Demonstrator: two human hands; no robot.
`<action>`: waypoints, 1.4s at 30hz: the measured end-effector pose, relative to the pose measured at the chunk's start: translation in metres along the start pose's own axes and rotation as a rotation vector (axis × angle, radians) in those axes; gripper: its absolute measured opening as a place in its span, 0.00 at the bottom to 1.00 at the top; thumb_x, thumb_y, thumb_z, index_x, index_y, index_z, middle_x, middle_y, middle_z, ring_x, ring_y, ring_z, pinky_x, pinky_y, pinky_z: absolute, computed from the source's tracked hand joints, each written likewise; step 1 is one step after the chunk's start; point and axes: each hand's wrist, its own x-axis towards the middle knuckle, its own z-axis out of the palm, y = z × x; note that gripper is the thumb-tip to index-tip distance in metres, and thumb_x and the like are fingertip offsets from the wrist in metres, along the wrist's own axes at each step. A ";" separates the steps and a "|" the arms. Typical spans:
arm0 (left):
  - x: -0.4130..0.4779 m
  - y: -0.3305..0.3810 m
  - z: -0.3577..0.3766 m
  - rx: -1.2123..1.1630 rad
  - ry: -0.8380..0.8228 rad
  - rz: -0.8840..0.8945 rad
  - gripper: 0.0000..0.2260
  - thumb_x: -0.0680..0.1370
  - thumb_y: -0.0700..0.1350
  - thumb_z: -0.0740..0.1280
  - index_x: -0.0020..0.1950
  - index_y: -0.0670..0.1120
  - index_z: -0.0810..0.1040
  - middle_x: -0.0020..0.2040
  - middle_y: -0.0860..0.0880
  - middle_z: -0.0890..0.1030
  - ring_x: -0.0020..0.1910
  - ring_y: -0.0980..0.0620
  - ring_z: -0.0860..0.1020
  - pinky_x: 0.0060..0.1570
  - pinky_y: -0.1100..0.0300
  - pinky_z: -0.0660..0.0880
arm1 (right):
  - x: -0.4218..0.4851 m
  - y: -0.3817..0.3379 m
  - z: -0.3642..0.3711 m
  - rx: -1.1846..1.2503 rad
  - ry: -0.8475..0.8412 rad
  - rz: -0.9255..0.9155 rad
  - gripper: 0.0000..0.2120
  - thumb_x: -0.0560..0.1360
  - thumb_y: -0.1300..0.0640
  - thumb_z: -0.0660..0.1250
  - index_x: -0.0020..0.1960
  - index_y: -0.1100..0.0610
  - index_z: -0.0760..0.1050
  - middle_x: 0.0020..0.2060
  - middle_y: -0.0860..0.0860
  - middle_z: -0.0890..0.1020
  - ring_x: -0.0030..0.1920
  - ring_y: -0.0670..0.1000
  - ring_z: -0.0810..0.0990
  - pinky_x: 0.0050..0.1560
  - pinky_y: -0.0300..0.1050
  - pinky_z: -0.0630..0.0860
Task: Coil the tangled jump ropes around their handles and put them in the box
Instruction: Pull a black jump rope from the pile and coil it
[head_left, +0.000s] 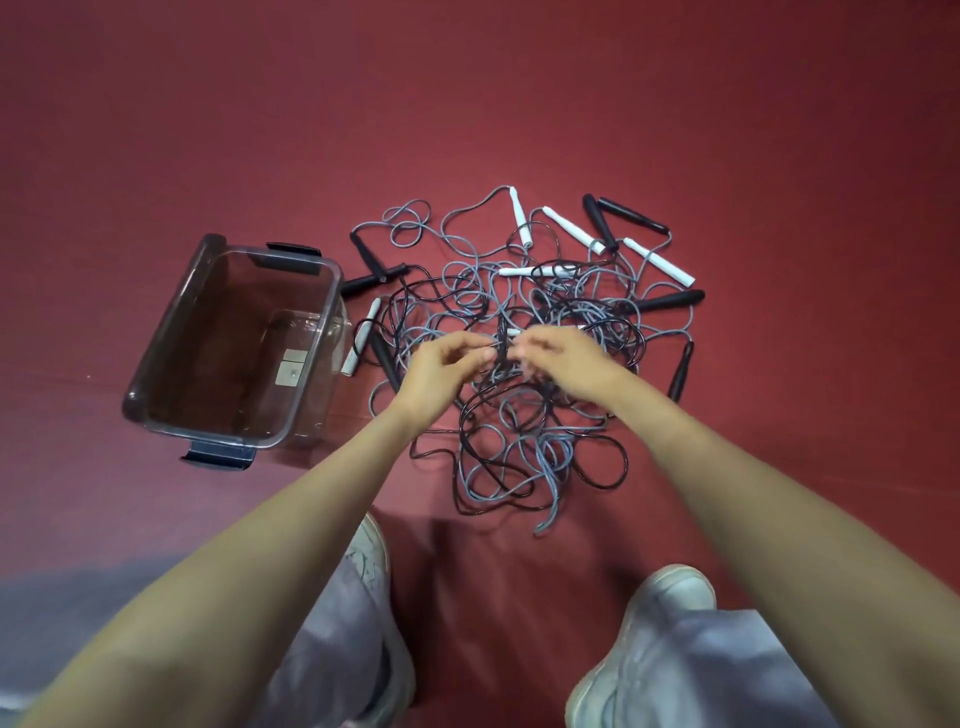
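Note:
A tangled heap of black and grey jump ropes (519, 452) lies on the red floor, with black handles (670, 300) and white handles (571, 227) sticking out around it. Over the middle of the heap, my left hand (441, 371) and my right hand (558, 361) face each other. Both pinch a black rope strand (501, 338) lifted from the pile. A clear plastic box (156, 332) with dark latches stands open to the left of the heap, nothing inside it.
My two feet in pale shoes (644, 634) stand at the near edge of the heap. Red floor stretches on all sides.

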 end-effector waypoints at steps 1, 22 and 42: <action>0.003 0.000 0.001 0.051 -0.032 -0.002 0.06 0.78 0.42 0.69 0.42 0.50 0.79 0.33 0.53 0.77 0.33 0.58 0.73 0.38 0.68 0.70 | 0.002 0.000 -0.004 0.112 0.108 0.007 0.07 0.80 0.58 0.63 0.55 0.59 0.78 0.40 0.47 0.79 0.36 0.40 0.76 0.45 0.35 0.76; 0.018 0.023 0.006 0.661 0.058 0.238 0.12 0.82 0.48 0.61 0.62 0.52 0.79 0.56 0.52 0.81 0.55 0.49 0.74 0.51 0.54 0.72 | -0.005 0.005 -0.028 -0.051 -0.147 0.069 0.17 0.75 0.64 0.69 0.63 0.57 0.74 0.37 0.49 0.76 0.42 0.47 0.78 0.52 0.40 0.71; 0.062 0.017 0.045 0.359 0.033 -0.315 0.15 0.81 0.51 0.63 0.55 0.41 0.82 0.51 0.42 0.83 0.50 0.46 0.79 0.45 0.64 0.66 | 0.007 0.055 -0.060 0.320 0.177 0.285 0.10 0.77 0.72 0.63 0.43 0.60 0.67 0.40 0.64 0.78 0.28 0.50 0.81 0.27 0.42 0.80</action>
